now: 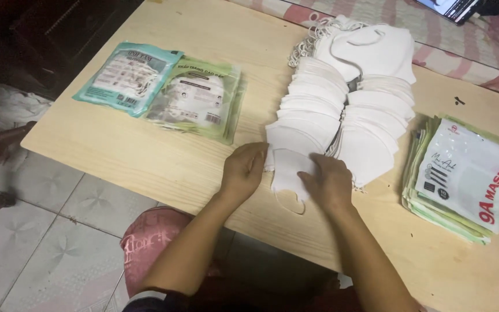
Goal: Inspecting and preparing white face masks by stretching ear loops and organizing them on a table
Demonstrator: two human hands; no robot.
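A long fanned row of white folded face masks [342,98] runs across the light wooden table [145,156]. At the row's near end, a single white mask [287,171] lies between my hands with its ear loop hanging toward the table's front edge. My left hand [244,171] grips that mask's left side. My right hand [329,182] rests on its right side, fingers curled over it and touching the near end of the row.
A stack of empty green-and-white mask pouches [460,179] sits at the right. Two filled pouches, one teal [128,76] and one green [198,99], lie at the left. Tiled floor [47,231] lies below the table's front edge.
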